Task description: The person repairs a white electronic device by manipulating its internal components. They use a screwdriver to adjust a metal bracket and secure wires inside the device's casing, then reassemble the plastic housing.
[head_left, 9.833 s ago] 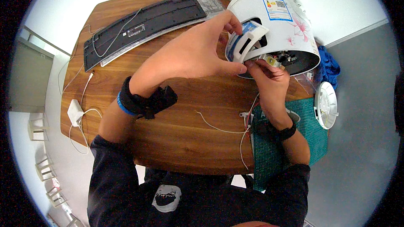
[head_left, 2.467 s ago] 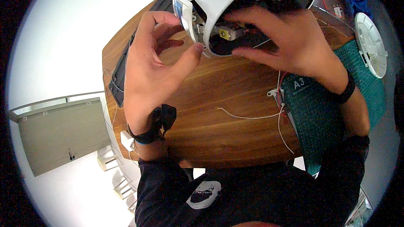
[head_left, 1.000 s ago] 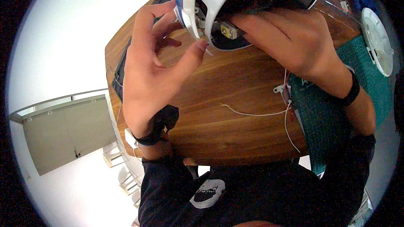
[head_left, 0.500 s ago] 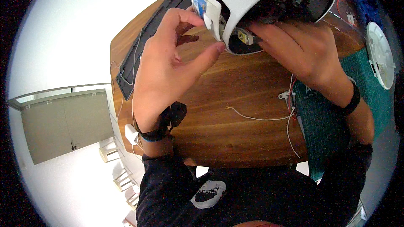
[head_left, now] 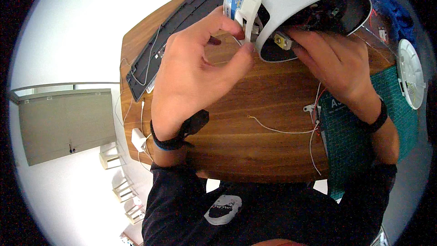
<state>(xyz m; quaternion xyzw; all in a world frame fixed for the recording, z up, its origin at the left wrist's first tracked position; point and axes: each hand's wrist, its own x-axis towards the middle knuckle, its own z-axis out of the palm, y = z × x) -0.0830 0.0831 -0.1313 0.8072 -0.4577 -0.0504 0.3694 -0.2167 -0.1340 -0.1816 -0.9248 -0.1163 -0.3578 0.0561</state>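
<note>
A white housing point(head_left: 291, 9) with pink flowers lies tipped at the far side of the table, its dark, round open end toward me. A white panel point(head_left: 251, 5) with a blue label stands out from an opening in its side. My left hand point(head_left: 193, 70) pinches the panel's near end between thumb and fingers. My right hand point(head_left: 341, 66) reaches into the open end with bent fingers; the fingertips are hidden inside. Beside those fingers, at the rim, sits a small block point(head_left: 281, 41) with a yellowish face. Whether the right hand grips anything is hidden.
A long black keyboard-like panel point(head_left: 175, 27) lies at the left, with a white plug adapter point(head_left: 138, 139) nearer. To the right are a green cutting mat point(head_left: 348, 155), a round white cover point(head_left: 410, 75) and a blue bundle point(head_left: 393, 11). A white wire point(head_left: 282, 130) crosses the table.
The housing, panel and both hands appear slightly farther right and lower, as the view has shifted. My left thumb and fingers have drawn closer together on the panel's near end.
</note>
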